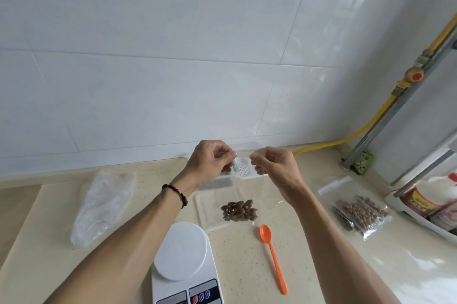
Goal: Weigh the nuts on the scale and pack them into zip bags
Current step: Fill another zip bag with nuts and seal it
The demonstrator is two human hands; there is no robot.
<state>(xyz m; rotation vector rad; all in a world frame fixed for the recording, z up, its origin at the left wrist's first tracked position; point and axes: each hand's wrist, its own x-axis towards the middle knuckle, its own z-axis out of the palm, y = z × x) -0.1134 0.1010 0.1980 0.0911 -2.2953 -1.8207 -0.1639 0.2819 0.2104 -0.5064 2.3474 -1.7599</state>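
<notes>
Counter (242,266) open between scale (184,261), spoon (273,255); bottles (432,204) crowd right.

Glossy wall tiles (173,81) — speckled countertop (247,266)

Home kitchen, white wall tiles (148,69), beige countertop (321,266), yellow gas pipe (378,115), condiment bottles (430,202)

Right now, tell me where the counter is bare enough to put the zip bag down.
Bare counter lies between the orange spoon and the filled bags of nuts, and between the crumpled plastic bag and the scale. It is crowded around the nuts under both hands.
</notes>
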